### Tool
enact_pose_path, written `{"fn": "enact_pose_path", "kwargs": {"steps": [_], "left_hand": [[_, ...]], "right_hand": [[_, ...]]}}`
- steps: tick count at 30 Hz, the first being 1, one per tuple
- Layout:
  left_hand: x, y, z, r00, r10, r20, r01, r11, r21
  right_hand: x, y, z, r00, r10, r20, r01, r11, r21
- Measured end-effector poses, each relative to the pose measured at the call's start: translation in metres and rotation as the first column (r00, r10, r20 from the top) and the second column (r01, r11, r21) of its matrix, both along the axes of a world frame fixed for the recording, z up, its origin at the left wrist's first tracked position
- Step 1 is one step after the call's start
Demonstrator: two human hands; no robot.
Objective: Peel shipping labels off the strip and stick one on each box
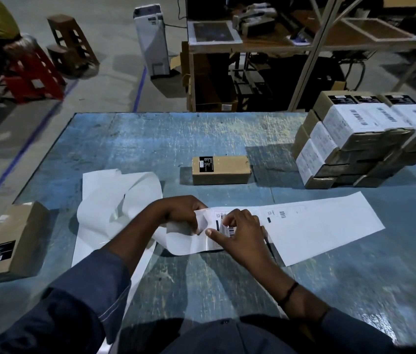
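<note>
Label strip [324,226] lies flat on the blue table [150,139], running from the hands out to 3 o'clock. The left hand [179,210] has its fingers curled and pinches the end of the strip. The right hand [242,236] pinches a barcode label [230,229] on the strip between thumb and bent finger. Empty backing paper [115,200] curls away at 9 o'clock. A plain box [221,171] sits at 12 o'clock, another box [12,241] at 8 o'clock, and a stack of labelled boxes [355,139] at 2 o'clock
</note>
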State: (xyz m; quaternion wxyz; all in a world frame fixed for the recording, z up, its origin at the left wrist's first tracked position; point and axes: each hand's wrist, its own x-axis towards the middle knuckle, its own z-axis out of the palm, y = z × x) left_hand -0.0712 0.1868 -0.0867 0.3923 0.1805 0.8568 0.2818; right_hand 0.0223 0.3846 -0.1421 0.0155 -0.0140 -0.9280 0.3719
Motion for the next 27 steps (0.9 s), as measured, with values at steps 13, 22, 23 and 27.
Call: {"fn": "enact_pose_path", "kwargs": {"steps": [13,22,23,27], "left_hand": [[0.006,0.0,-0.007,0.994,0.086,0.07,-0.09,0.995,0.053],[0.004,0.003,-0.008,0.996,0.067,0.061,-0.07,0.997,0.04],[0.003,0.004,-0.009,0.997,0.058,0.051,-0.061,0.997,0.046],[0.0,0.001,-0.009,0.999,0.034,0.001,-0.034,0.999,0.037]], "right_hand": [[-0.001,0.007,0.02,0.989,0.08,0.125,-0.055,0.98,-0.19],[0.003,0.002,0.025,0.991,0.04,0.124,-0.027,0.994,-0.102],[0.003,0.002,0.027,0.992,0.038,0.119,-0.027,0.996,-0.088],[0.007,-0.001,0.029,0.997,0.006,0.079,-0.004,1.0,-0.019]]}}
